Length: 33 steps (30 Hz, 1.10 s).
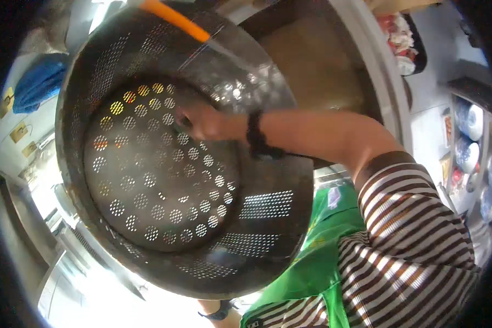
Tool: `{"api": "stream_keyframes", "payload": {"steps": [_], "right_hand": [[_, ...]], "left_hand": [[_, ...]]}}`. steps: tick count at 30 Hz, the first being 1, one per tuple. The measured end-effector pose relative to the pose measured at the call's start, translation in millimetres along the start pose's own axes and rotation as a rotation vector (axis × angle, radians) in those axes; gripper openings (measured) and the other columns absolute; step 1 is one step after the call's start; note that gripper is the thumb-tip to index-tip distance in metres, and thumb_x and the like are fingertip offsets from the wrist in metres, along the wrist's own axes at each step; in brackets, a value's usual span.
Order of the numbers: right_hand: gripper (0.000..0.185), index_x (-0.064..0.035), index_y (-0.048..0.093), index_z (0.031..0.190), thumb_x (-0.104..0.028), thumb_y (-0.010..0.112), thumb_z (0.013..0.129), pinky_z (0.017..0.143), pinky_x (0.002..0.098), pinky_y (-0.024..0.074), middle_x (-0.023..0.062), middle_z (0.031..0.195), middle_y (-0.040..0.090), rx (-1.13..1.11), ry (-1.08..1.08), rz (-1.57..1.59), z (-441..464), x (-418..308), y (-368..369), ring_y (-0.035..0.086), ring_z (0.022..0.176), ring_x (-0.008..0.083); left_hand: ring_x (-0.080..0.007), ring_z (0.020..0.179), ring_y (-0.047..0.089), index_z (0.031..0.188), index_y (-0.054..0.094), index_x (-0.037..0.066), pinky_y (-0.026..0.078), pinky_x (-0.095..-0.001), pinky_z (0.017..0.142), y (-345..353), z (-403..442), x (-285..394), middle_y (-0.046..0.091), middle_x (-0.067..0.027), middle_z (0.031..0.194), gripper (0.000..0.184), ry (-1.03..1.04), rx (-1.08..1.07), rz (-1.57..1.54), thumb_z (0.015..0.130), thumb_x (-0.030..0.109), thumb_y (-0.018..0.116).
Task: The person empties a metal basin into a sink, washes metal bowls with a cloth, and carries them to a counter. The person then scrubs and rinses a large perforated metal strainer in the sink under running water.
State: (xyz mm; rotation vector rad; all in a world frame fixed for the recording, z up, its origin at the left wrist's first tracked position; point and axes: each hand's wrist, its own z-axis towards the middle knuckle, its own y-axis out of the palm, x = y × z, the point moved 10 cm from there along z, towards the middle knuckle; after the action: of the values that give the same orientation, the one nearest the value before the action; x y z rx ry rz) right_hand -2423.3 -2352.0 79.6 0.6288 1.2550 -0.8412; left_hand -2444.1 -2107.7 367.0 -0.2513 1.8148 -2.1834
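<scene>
A large round metal strainer (268, 224) with a perforated base and sides fills the middle of the head view, tilted so its inside faces me. My right hand (205, 121) is inside it, close to the perforated base, with a black band round the wrist. Its fingers are curled and smeared by motion; a small dark thing seems to show at the fingertips, too unclear to name. Below the strainer's lower rim, only the wrist of my left hand (218, 310) shows, wearing a dark band. The strainer hides that hand's fingers.
An orange tube (177, 21) reaches over the strainer's upper rim, a clear streak running from its end. Behind is a metal sink (369, 60) holding brownish liquid. A dark tray of red and white food (402, 41) and shelved bowls (469, 120) stand at right; blue cloth (41, 82) is at left.
</scene>
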Motion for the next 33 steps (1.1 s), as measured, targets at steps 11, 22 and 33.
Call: {"api": "stream_keyframes", "payload": {"steps": [11, 22, 33], "right_hand": [[0.028, -0.0028, 0.06, 0.112, -0.019, 0.054, 0.09, 0.086, 0.0451, 0.0464, 0.0181, 0.112, 0.059, -0.371, -0.635, 0.414, -113, -234, 103, 0.058, 0.102, 0.0315], [0.012, -0.0046, 0.059, 0.082, -0.015, 0.053, 0.085, 0.077, 0.0483, 0.051, 0.0182, 0.083, 0.064, -0.512, 0.106, -0.468, -92, 55, 12, 0.062, 0.084, 0.0386], [0.037, -0.0064, 0.05, 0.131, -0.013, 0.046, 0.095, 0.101, 0.0468, 0.0415, 0.0138, 0.127, 0.057, -0.346, -0.158, -0.558, -120, 73, 46, 0.052, 0.118, 0.0316]], "left_hand": [[-0.0343, 0.147, 0.008, 0.152, 0.012, 0.001, 0.008, -0.0503, 0.119, -2, 1, 3, 0.012, -0.0177, 0.159, 0.077, -0.009, 0.013, -0.008, 0.099, 0.057, 0.011], [-0.0346, 0.147, 0.008, 0.152, 0.013, 0.0, 0.008, -0.0508, 0.118, -4, 5, 12, 0.013, -0.018, 0.159, 0.077, -0.022, 0.041, -0.024, 0.099, 0.057, 0.01], [-0.0349, 0.147, 0.009, 0.151, 0.015, 0.0, 0.009, -0.0513, 0.118, 6, 54, 25, 0.014, -0.0183, 0.158, 0.077, 0.051, 0.086, -0.043, 0.099, 0.057, 0.01]]}}
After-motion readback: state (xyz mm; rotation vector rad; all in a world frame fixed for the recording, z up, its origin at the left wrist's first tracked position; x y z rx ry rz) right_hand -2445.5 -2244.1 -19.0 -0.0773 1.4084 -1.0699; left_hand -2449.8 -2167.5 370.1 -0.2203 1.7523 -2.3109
